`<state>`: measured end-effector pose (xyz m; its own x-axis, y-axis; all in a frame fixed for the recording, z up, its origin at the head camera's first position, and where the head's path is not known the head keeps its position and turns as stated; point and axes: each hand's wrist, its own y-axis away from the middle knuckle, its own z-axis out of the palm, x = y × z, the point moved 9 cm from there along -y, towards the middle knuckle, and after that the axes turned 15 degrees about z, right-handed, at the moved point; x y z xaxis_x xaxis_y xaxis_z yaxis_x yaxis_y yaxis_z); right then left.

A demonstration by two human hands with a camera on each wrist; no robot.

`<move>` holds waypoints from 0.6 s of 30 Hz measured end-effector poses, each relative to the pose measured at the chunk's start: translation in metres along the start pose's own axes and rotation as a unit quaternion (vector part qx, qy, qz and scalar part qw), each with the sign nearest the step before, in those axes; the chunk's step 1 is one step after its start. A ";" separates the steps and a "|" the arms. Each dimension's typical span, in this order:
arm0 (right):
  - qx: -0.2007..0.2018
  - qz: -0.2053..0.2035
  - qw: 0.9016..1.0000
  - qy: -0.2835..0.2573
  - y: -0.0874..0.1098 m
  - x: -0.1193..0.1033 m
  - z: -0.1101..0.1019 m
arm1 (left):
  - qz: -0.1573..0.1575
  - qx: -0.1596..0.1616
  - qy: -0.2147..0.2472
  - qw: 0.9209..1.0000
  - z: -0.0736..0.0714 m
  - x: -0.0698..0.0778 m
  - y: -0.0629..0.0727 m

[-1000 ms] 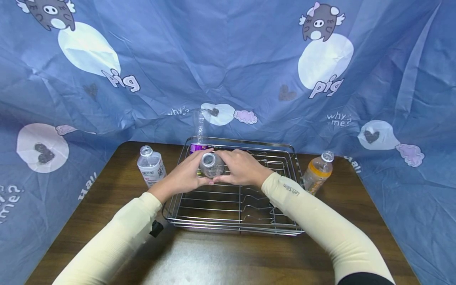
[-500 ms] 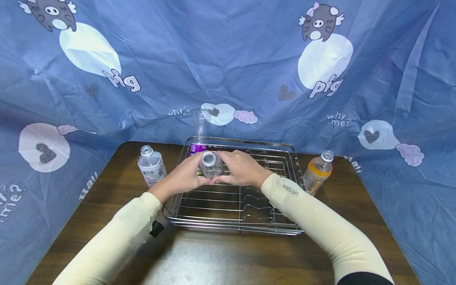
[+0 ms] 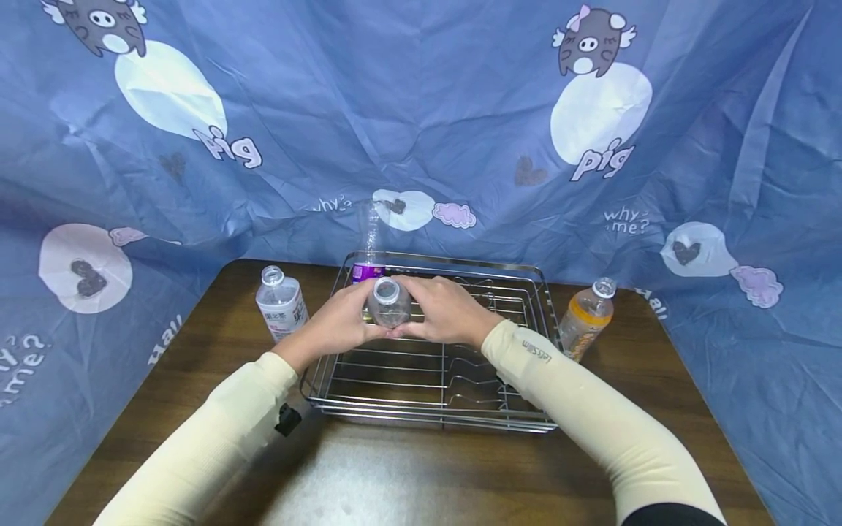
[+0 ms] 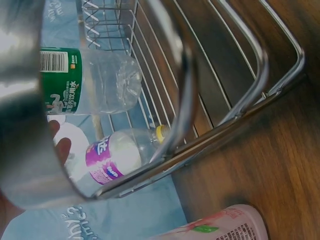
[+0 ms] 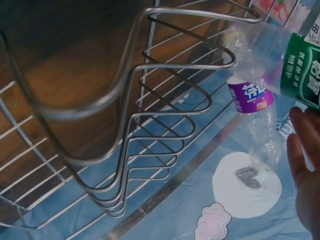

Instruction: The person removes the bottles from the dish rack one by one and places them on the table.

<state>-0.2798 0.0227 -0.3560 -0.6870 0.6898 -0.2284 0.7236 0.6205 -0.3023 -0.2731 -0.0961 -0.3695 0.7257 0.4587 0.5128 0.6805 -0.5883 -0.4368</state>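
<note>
A clear plastic bottle (image 3: 389, 310) with an uncapped mouth is held between both hands over the back left of the wire dish rack (image 3: 388, 369). Its green label (image 4: 61, 80) shows in the left wrist view. My left hand (image 3: 338, 321) grips the bottle's left side and my right hand (image 3: 454, 310) its right side, thumbs in front. The bottle's base (image 5: 237, 45) is close to the rack wires; whether it touches them I cannot tell. Behind it, a purple-labelled bottle (image 3: 367, 272) stands upside down in the rack, yellow cap (image 4: 161, 133) lowest.
Left of the rack, an uncapped bottle with a white and pink label (image 3: 281, 305) stands on the brown wooden table (image 3: 368, 475). To the right stands an uncapped bottle with an orange label (image 3: 588, 318). A blue printed cloth (image 3: 421, 131) hangs behind the table.
Both hands and the held bottle stay almost in place, with a very slight shift of the bottle to the left. The view has tilted a little.
</note>
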 end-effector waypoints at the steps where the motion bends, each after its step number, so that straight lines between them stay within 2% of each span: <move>1: 0.000 -0.001 1.000 0.002 0.000 0.000 0.000 | -0.001 0.000 -0.003 1.000 -0.001 0.000 0.000; 10: -0.025 0.013 0.999 0.018 0.005 0.004 0.002 | -0.026 0.015 -0.013 0.999 -0.019 0.004 0.003; 14: -0.026 0.012 0.999 0.024 0.006 0.003 0.003 | -0.030 0.013 -0.011 0.999 -0.023 0.005 0.005; 18: -0.026 0.009 0.999 0.024 0.006 0.002 0.002 | -0.032 0.023 -0.013 0.999 -0.028 0.006 0.006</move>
<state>-0.2765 0.0270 -0.3601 -0.6703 0.7176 -0.1892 0.7396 0.6247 -0.2506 -0.2679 -0.1161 -0.3483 0.6831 0.5109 0.5218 0.7285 -0.5267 -0.4380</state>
